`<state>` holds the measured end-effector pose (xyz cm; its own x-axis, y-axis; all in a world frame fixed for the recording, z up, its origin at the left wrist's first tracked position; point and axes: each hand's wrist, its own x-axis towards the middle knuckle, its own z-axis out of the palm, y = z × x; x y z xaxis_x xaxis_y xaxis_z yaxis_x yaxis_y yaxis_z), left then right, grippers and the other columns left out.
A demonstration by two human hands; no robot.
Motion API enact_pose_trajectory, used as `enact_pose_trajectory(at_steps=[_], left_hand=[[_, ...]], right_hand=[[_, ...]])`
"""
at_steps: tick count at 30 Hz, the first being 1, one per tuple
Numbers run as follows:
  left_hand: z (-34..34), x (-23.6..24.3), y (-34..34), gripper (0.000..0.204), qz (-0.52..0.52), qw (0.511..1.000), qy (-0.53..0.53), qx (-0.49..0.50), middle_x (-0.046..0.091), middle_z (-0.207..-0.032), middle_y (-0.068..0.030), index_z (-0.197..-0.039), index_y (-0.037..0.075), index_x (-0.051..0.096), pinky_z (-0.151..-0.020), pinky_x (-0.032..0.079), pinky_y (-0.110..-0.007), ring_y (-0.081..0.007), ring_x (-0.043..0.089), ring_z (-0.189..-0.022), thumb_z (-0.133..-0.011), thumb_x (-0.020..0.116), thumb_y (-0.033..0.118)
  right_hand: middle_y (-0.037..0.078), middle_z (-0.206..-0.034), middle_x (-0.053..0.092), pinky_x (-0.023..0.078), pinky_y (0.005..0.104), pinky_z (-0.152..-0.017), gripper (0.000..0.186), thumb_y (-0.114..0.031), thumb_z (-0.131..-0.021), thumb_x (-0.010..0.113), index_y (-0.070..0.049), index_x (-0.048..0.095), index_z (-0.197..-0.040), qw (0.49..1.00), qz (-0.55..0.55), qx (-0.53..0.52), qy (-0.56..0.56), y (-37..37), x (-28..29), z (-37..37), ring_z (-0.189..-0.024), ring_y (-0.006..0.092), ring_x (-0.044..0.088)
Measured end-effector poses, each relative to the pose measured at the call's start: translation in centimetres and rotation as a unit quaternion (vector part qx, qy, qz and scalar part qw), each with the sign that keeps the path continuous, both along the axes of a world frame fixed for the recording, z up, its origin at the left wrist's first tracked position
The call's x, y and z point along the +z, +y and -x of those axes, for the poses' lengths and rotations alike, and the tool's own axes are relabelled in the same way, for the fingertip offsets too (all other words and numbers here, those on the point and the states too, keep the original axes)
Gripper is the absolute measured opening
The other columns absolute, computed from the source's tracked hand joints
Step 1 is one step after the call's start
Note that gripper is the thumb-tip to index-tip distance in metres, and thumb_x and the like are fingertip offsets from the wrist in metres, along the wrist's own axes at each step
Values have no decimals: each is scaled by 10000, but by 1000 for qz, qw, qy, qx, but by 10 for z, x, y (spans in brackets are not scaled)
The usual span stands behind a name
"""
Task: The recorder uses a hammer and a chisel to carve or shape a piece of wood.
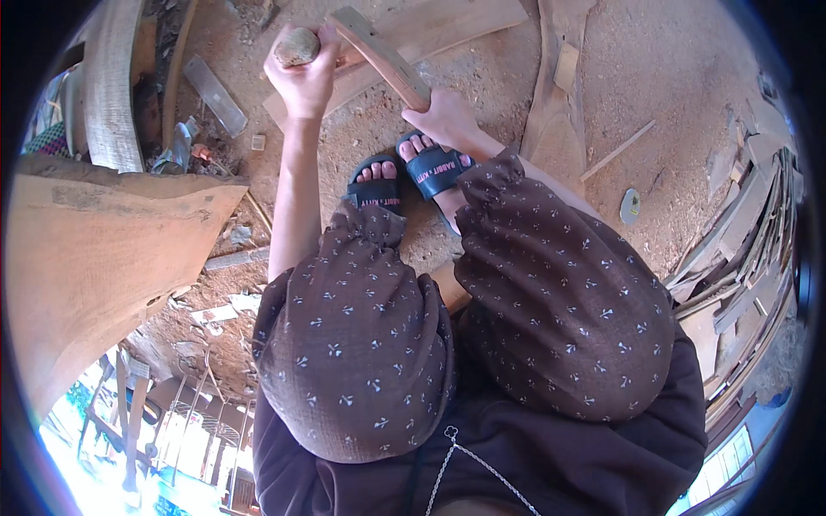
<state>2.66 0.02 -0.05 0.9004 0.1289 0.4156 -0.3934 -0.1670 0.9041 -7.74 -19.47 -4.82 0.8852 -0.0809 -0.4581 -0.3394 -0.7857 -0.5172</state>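
Note:
Far ahead, my left hand (303, 86) is closed round a thing with a rounded, tan-grey end (297, 46). It could be a stone or the butt of a wooden handle; I cannot tell which, as my fingers hide the rest. My right hand (443, 119) grips the near end of a short, slightly curved wooden piece (380, 57), which slants away to the far left. Its far end is close to my left hand. Beneath both hands lies a long flat board (465, 24) on the ground. My sandalled feet are just nearer than my right hand.
A large wooden slab (103, 249) stands at the left. Curved planks (112, 86) and scraps lie at the far left. Another plank (557, 103) lies right of my hands, with a thin stick (618, 150) beyond it. Stacked offcuts (744, 224) line the right side.

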Motion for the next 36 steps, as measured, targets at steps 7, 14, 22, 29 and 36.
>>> enact_pose_trajectory(at_steps=[7, 14, 22, 29, 36], left_hand=[[3, 22, -9, 113, 57, 994, 89, 2, 619, -646, 4, -728, 80, 627, -513, 484, -238, -63, 566, -558, -791, 714, 113], [3, 13, 5, 198, 81, 986, 142, 5, 566, -635, 11, -707, 35, 568, -564, 438, -240, -40, 479, -615, -793, 715, 135], [-2, 17, -7, 182, 99, 992, 82, 0, 596, -657, -58, -759, 11, 566, -604, 464, -267, -58, 518, -638, -746, 719, 109], [-6, 22, -3, 180, 46, 991, 121, -24, 598, -664, -78, -786, 1, 575, -614, 475, -289, -92, 553, -627, -726, 705, 110], [-1, 23, -1, 135, 60, 988, 139, -32, 610, -671, -51, -753, 24, 570, -597, 467, -281, -82, 553, -629, -732, 688, 86]], right_hand=[[232, -758, 672, 537, 432, -684, 486, -435, -718, 691, 32, 690, -854, 999, -51, -14, -4, -12, 40, -9, -752, 365, 683], [172, -665, 640, 473, 400, -554, 380, -321, -758, 716, 39, 650, -863, 949, -207, -46, -234, -28, 188, -22, -604, 246, 648], [84, -606, 581, 453, 327, -529, 271, -201, -787, 705, 49, 604, -807, 978, -99, 149, -111, -22, 223, -21, -581, 143, 593], [195, -673, 627, 483, 388, -587, 355, -249, -775, 706, 83, 602, -847, 973, -166, 113, -110, -14, 248, -16, -631, 286, 642], [83, -702, 579, 460, 328, -588, 261, -177, -776, 700, 32, 599, -895, 926, -297, 88, -218, -13, 268, -21, -654, 119, 545]])
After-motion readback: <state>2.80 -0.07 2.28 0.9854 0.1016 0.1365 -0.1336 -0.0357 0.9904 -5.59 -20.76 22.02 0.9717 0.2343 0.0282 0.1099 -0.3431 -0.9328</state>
